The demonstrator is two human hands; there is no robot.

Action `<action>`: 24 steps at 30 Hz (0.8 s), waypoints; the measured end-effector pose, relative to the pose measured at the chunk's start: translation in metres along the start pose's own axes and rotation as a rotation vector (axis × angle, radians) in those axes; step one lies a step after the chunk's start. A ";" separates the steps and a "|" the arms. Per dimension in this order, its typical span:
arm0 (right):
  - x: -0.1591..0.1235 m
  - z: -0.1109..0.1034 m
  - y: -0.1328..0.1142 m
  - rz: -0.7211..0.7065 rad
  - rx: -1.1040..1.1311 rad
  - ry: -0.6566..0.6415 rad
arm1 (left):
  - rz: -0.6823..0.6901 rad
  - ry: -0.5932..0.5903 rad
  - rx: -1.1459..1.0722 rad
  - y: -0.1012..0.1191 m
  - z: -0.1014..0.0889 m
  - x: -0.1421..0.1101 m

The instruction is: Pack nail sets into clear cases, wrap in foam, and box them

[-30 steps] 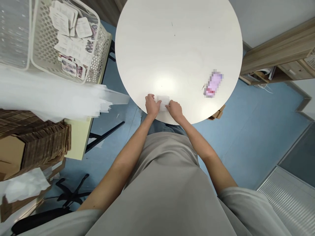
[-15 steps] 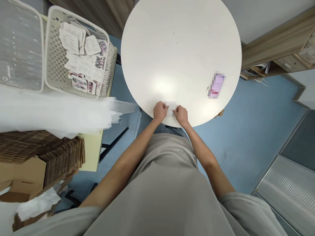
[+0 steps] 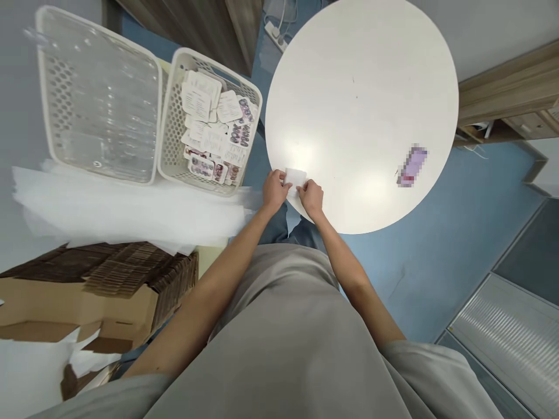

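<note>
A small, flat white rectangular packet (image 3: pixel 296 176) is held between my two hands at the near left edge of the round white table (image 3: pixel 358 128). My left hand (image 3: pixel 274 192) pinches its left side, fingers curled. My right hand (image 3: pixel 311 196) grips the lower right side with thumb and fingers closed. What is inside the packet, if anything, does not show.
On the left stand a white basket (image 3: pixel 168 131) with cards and blister-like packs and another basket (image 3: pixel 46 110) with clear plastic pieces. White sheets (image 3: pixel 131 215) and folded cardboard boxes (image 3: pixel 122 273) lie nearer. A blurred-out purple item (image 3: pixel 413 166) lies on the table.
The view has swung left, bringing the baskets further into sight. Both hands still hold the white packet, now closer to the table's left edge.
</note>
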State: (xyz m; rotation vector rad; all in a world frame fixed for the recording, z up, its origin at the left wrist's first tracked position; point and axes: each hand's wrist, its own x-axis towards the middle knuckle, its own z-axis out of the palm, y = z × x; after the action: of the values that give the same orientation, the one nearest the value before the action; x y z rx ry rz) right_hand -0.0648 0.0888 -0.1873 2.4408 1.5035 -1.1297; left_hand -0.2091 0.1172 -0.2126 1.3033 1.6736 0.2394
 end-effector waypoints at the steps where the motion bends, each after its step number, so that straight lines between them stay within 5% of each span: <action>1: 0.000 0.001 -0.003 0.008 -0.003 0.004 | -0.002 -0.004 0.005 0.000 -0.002 0.001; 8: -0.005 -0.006 -0.002 0.015 -0.025 0.000 | -0.005 -0.019 0.046 0.011 -0.003 -0.001; 13: -0.020 -0.018 0.006 -0.012 -0.012 0.038 | 0.031 0.039 0.019 0.009 -0.029 -0.026; 19: -0.068 -0.028 0.037 -0.167 0.123 0.082 | 0.026 0.216 -0.072 -0.008 -0.063 -0.112; 24: -0.112 -0.023 0.055 -0.282 0.236 0.011 | -0.058 0.348 -0.185 -0.035 -0.057 -0.202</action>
State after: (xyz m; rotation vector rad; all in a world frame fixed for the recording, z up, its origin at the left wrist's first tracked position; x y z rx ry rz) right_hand -0.0373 -0.0143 -0.1193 2.4333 1.8619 -1.4193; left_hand -0.2824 -0.0434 -0.0934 1.1177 1.9252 0.6001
